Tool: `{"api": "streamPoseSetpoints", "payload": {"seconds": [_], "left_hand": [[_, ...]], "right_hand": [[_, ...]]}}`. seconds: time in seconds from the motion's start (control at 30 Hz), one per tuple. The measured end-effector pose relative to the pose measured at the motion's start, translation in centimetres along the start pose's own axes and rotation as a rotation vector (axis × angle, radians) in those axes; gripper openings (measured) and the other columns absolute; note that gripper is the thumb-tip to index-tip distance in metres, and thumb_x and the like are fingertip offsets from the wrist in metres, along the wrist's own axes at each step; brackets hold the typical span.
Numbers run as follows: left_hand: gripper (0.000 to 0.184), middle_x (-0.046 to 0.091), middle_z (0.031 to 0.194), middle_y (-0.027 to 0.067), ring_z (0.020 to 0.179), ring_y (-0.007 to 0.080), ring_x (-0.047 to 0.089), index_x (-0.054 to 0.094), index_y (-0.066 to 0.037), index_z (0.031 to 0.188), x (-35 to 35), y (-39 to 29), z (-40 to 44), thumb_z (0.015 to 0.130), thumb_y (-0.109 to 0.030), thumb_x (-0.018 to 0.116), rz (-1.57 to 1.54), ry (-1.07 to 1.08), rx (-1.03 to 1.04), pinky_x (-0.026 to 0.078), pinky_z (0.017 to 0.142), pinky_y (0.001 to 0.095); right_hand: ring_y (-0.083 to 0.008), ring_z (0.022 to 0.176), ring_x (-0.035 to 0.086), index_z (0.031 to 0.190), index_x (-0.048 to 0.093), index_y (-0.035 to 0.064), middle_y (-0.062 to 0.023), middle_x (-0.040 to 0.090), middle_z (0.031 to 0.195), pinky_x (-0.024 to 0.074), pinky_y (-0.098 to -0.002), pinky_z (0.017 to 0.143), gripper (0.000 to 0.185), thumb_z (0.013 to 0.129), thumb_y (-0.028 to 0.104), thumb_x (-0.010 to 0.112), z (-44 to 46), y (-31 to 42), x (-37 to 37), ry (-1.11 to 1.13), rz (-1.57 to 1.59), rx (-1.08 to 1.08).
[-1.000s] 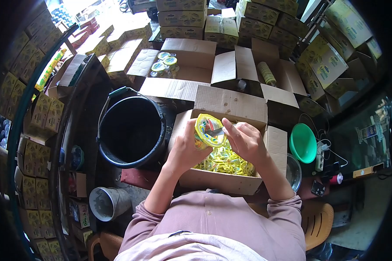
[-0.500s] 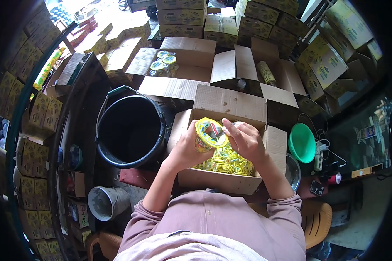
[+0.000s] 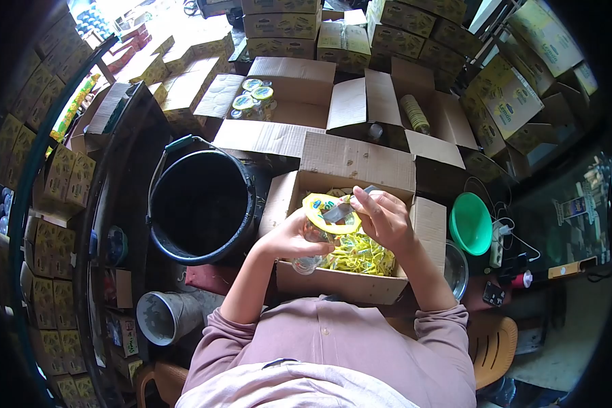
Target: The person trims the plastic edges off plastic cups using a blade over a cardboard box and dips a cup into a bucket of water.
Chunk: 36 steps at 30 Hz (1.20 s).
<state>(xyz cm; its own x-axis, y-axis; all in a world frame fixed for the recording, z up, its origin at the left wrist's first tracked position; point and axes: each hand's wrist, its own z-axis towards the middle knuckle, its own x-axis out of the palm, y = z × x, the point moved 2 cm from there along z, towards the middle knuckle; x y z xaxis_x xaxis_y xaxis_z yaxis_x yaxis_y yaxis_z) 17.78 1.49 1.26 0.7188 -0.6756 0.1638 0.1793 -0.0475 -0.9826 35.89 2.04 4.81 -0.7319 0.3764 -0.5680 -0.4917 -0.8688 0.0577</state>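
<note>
My left hand [image 3: 291,236] is wrapped round a clear plastic container [image 3: 308,264] near the middle of the view. Around the container's top is a yellow printed ring [image 3: 347,225], tilted toward me. Between the fingers of my right hand [image 3: 385,221] is a flat metal blade [image 3: 336,213], which lies across the ring's opening. Both hands are over an open cardboard box [image 3: 343,285] that holds a heap of yellow printed strips [image 3: 362,257]. The exact grip of the right fingertips is partly hidden.
A black bucket [image 3: 155,231] stands left of the box, a grey bucket [image 3: 177,317] below it. Behind are open boxes, one with lidded containers [image 3: 258,92], one with a stack of cups [image 3: 415,113]. To the right are a green basin [image 3: 470,223] and a phone [image 3: 494,294].
The container in my left hand has tipped, so its clear base now shows below the palm. My left fingers have spread and shifted. The blade is now more visible across the ring.
</note>
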Motion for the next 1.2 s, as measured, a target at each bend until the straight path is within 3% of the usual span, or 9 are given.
{"api": "streamPoseSetpoints", "payload": {"seconds": [0.07, 0.17, 0.2, 0.4, 0.5, 0.6, 0.8, 0.9, 1.2], "left_hand": [[0.05, 0.056, 0.098, 0.0047, 0.09, 0.0091, 0.052, 0.047, 0.001, 0.111, -0.1, 0.0, 0.0, 0.067, -0.005, 0.068, -0.168, 0.029, -0.114, 0.044, 0.079, 0.0252], [0.049, 0.056, 0.099, 0.0045, 0.09, 0.0086, 0.052, 0.047, 0.0, 0.111, -0.8, 0.2, 0.6, 0.067, -0.005, 0.068, -0.003, -0.011, -0.012, 0.044, 0.078, 0.0247], [0.052, 0.054, 0.101, 0.0055, 0.091, 0.0106, 0.052, 0.046, 0.0, 0.112, -0.8, 0.4, 0.9, 0.066, -0.007, 0.069, -0.096, -0.005, -0.011, 0.044, 0.08, 0.0254], [0.064, 0.053, 0.102, 0.01, 0.094, 0.0178, 0.052, 0.041, 0.0, 0.116, -0.9, -0.7, 1.7, 0.062, -0.015, 0.072, 0.296, -0.126, 0.243, 0.041, 0.084, 0.0282], [0.067, 0.053, 0.1, 0.0138, 0.094, 0.023, 0.054, 0.039, 0.002, 0.116, -0.6, -1.1, 1.6, 0.062, -0.017, 0.072, 0.496, -0.205, 0.284, 0.042, 0.083, 0.0306], [0.068, 0.053, 0.099, 0.0181, 0.095, 0.0278, 0.054, 0.038, 0.003, 0.116, -0.3, -2.4, 1.2, 0.061, -0.018, 0.071, 0.747, -0.253, 0.178, 0.043, 0.082, 0.0332], [0.066, 0.055, 0.097, 0.0185, 0.092, 0.0279, 0.057, 0.039, 0.004, 0.114, -0.3, -1.3, 0.5, 0.06, -0.017, 0.072, 0.756, -0.392, 0.275, 0.046, 0.077, 0.0332], [0.069, 0.056, 0.094, 0.0178, 0.084, 0.0281, 0.059, 0.038, 0.005, 0.115, 0.3, -2.5, 0.8, 0.058, -0.015, 0.073, 0.634, -0.354, 0.36, 0.048, 0.072, 0.0321], [0.074, 0.057, 0.092, 0.0183, 0.084, 0.0291, 0.06, 0.038, 0.007, 0.116, 1.0, -1.6, 1.2, 0.055, -0.013, 0.076, 0.725, -0.378, 0.252, 0.049, 0.07, 0.0319]], "right_hand": [[-0.0172, 0.054, 0.054, 0.115, 0.05, -0.0028, -0.006, 0.053, 0.061, 0.047, -0.0299, 0.053, 0.051, 0.066, -0.005, 0.063, 0.0, 0.0, 0.0, -0.008, 0.01, 0.012], [-0.0171, 0.054, 0.054, 0.116, 0.05, -0.0021, -0.0056, 0.053, 0.061, 0.0476, -0.0297, 0.054, 0.053, 0.065, -0.005, 0.063, 0.5, -0.3, -0.3, 0.031, -0.008, 0.034], [-0.0171, 0.054, 0.054, 0.117, 0.049, -0.0019, -0.0054, 0.053, 0.061, 0.0478, -0.0297, 0.055, 0.053, 0.065, -0.005, 0.063, 0.8, -0.2, -0.5, 0.029, -0.008, 0.041], [-0.0167, 0.055, 0.055, 0.118, 0.049, -0.0018, -0.0049, 0.054, 0.061, 0.0484, -0.0294, 0.057, 0.054, 0.066, -0.007, 0.06, 1.4, 0.1, -2.2, 0.089, -0.068, 0.052], [-0.0163, 0.054, 0.054, 0.118, 0.049, -0.0019, -0.0049, 0.054, 0.06, 0.0484, -0.0291, 0.056, 0.054, 0.066, -0.008, 0.059, 1.2, 0.1, -2.5, 0.094, -0.077, 0.052], [-0.0159, 0.054, 0.055, 0.118, 0.049, -0.002, -0.0048, 0.053, 0.059, 0.0483, -0.029, 0.055, 0.053, 0.066, -0.009, 0.059, 0.8, 0.0, -2.6, 0.079, -0.089, 0.051], [-0.0156, 0.055, 0.055, 0.119, 0.049, -0.0021, -0.0044, 0.053, 0.058, 0.0485, -0.0287, 0.056, 0.054, 0.066, -0.008, 0.059, 1.3, 0.1, -2.9, 0.077, -0.119, 0.068], [-0.0154, 0.056, 0.056, 0.119, 0.048, -0.0021, -0.0038, 0.053, 0.058, 0.049, -0.0283, 0.057, 0.053, 0.067, -0.007, 0.059, 1.6, 0.3, -2.8, 0.092, -0.121, 0.034], [-0.015, 0.056, 0.055, 0.118, 0.048, -0.0037, -0.0038, 0.053, 0.059, 0.05, -0.0281, 0.058, 0.052, 0.069, -0.002, 0.062, 1.1, 0.1, -2.0, 0.085, -0.12, -0.005]]}}
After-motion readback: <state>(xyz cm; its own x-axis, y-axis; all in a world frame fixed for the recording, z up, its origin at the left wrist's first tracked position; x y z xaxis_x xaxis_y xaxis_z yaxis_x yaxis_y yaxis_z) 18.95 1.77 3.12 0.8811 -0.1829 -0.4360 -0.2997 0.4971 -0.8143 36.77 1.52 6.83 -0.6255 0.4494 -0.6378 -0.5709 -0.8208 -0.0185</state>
